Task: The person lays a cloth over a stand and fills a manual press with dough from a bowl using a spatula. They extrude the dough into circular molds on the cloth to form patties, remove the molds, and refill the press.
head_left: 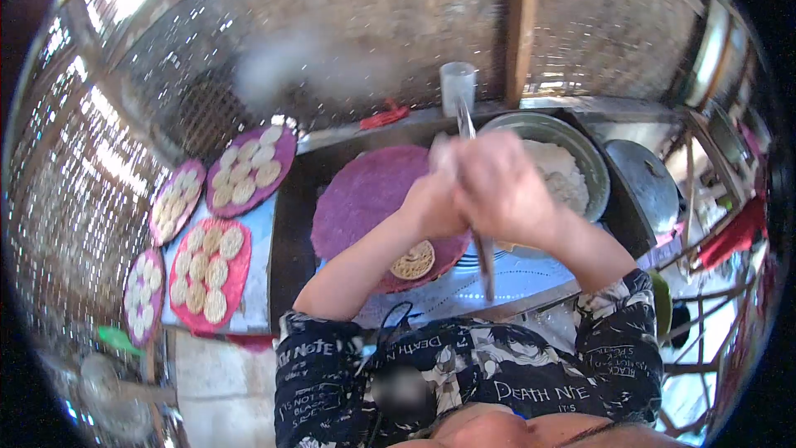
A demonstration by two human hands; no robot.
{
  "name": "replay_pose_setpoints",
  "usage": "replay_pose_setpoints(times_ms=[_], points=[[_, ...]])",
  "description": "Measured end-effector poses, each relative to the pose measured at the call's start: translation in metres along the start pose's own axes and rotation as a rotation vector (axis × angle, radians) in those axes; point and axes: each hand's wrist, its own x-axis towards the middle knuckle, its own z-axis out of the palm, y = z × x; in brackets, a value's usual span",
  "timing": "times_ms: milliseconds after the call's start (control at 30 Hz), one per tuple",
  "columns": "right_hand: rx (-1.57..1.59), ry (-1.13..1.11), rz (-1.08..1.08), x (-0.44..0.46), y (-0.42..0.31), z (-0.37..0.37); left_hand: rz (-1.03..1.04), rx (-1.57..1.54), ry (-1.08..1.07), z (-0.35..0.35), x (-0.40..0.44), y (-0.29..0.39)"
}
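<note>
My left hand [437, 191] and my right hand [501, 178] are closed together round a long metal tool [483, 261], whose ends stick out above and below them. Both hands are blurred by motion. Under my left forearm lies a round purple mat [365, 203] with one pale patterned disc [413, 260] near its lower edge. Behind my right hand stands a green basin [599, 174] holding a pale, dough-like mass [555, 168].
Pink mat [235, 292] and purple mats [283, 154] at the left hold several pale discs. A clear cup [458, 87] stands at the back, near a red object [385, 115]. A dark round lid [643, 182] is at the right. A wooden post [521, 25] rises behind.
</note>
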Motion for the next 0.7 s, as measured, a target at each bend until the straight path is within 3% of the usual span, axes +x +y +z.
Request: replay_pose_setpoints(times_ms=[67, 100, 133, 200, 233, 333, 367, 400, 467, 500, 533, 600, 633, 700], points=[[0.301, -0.059, -0.001, -0.010, -0.019, -0.013, -0.008, -0.537, -0.063, -0.013, 0.006, 0.022], [0.342, -0.216, 0.052, -0.016, -0.020, -0.023, -0.075, -0.241, -0.315, -0.021, 0.004, 0.026], [0.405, -0.297, 0.302, -0.021, -0.020, -0.029, -0.138, 0.067, -0.555, -0.027, 0.005, 0.032], [0.538, -0.435, 0.800, -0.031, -0.012, -0.038, -0.193, 0.083, -0.630, -0.041, 0.016, 0.055], [0.551, -0.346, 0.831, -0.042, -0.003, -0.042, -0.221, 0.095, -0.662, -0.045, 0.020, 0.060], [0.615, -0.348, 1.019, -0.052, 0.010, -0.076, -0.095, 0.094, -0.482, -0.029, 0.011, 0.048], [0.614, -0.281, 1.132, -0.058, 0.013, -0.089, -0.155, 0.096, -0.522, -0.030, 0.013, 0.045], [0.613, -0.211, 1.238, -0.066, 0.016, -0.102, -0.176, -0.094, -0.441, -0.024, 0.012, 0.034], [0.601, 0.291, 1.224, -0.108, 0.036, -0.099, -0.226, -0.484, -0.264, 0.004, 0.005, 0.004], [0.691, 0.464, 1.257, -0.110, 0.035, -0.107, -0.303, -0.572, -0.298, 0.011, 0.007, -0.002], [0.690, 0.664, 1.225, -0.114, 0.038, -0.107, -0.220, -0.856, -0.273, 0.021, 0.013, -0.004], [0.680, 1.061, 1.142, -0.128, 0.046, -0.088, -0.324, -1.522, -0.186, 0.022, 0.024, 0.020], [0.722, 1.176, 1.076, -0.130, 0.046, -0.076, -0.316, -1.532, -0.062, 0.028, 0.033, 0.022], [0.809, 1.273, 1.222, -0.130, 0.042, -0.059, -0.291, -1.524, 0.185, 0.042, 0.050, 0.027]])
